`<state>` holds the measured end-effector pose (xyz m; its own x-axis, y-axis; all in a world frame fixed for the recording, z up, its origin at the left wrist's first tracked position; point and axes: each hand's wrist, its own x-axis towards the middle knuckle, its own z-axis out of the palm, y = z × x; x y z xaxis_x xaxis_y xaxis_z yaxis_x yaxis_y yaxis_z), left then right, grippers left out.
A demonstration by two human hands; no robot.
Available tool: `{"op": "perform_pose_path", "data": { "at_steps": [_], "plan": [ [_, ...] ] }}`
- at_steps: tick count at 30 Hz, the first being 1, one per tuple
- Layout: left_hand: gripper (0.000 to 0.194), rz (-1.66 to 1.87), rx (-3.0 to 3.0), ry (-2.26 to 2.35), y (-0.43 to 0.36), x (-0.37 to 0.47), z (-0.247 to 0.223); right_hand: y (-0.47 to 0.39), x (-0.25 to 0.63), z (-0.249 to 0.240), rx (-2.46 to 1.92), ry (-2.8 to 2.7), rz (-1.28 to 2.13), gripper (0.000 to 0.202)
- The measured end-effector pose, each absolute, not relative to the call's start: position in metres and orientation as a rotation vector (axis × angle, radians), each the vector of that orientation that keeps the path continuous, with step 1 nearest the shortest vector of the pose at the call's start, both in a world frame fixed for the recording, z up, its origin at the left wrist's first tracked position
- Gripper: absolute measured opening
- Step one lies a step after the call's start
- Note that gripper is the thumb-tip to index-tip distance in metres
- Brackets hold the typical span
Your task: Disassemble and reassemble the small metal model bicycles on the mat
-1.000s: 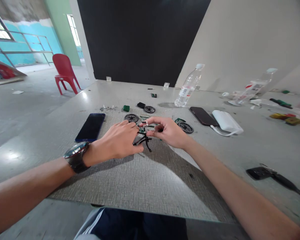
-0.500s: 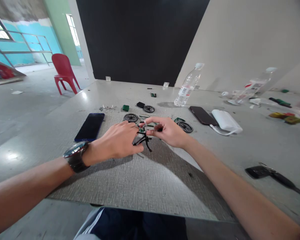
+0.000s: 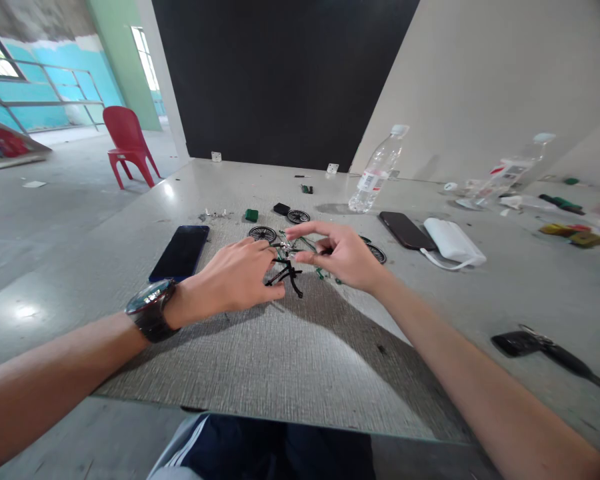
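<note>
Small black parts [image 3: 293,275], shaped like a toy bicycle's frame or fork, lie at the table's middle. My left hand [image 3: 240,275] rests beside them, its fingertips around their left end; what it grips is too small to make out. Just to the right is my right hand [image 3: 337,257], thumb and forefinger apart, with nothing plainly between them. Thin green and silver pieces lie partly hidden under it. Behind the hands are one spoked wheel [image 3: 263,234] and another wheel [image 3: 298,217]; a third wheel [image 3: 377,253] sits right of my right hand.
A dark blue phone [image 3: 180,253] lies left. Green block [image 3: 251,215] and black block [image 3: 281,209] sit behind. A bottle [image 3: 377,170], brown phone [image 3: 406,231], white power bank [image 3: 454,242] and black key [image 3: 517,344] are on the right.
My right hand has lifted slightly and its thumb and forefinger have spread apart. More of the green and silver pieces shows between the hands. My left hand has barely moved.
</note>
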<state>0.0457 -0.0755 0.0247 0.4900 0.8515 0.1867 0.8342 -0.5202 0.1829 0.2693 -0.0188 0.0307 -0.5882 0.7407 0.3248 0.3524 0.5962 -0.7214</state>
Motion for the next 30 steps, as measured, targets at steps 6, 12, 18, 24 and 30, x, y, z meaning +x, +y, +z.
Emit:
{"op": "perform_pose_path", "data": {
  "at_steps": [6, 12, 18, 24, 30],
  "plan": [
    [0.056, 0.46, 2.598, 1.537, -0.074, 0.045, 0.022, -0.002, 0.282, 0.025, -1.013, -2.007, 0.631, 0.035],
    [0.058, 0.519, 2.546, 1.563, -0.074, 0.045, 0.023, 0.001, 0.285, 0.021, -1.146, -2.119, 0.59, 0.03],
    [0.069, 0.642, 2.39, 1.497, -0.065, 0.038, 0.026, 0.002, 0.29, 0.022, -1.336, -2.035, 0.508, 0.026],
    [0.057, 0.897, 1.973, 1.364, -0.053, 0.028, 0.032, 0.011, 0.297, 0.017, -1.408, -1.957, 0.365, 0.032],
    [0.045, 1.014, 1.563, 1.177, -0.049, 0.022, 0.031, 0.012, 0.296, 0.016, -1.316, -2.141, 0.303, 0.031]
  ]
}}
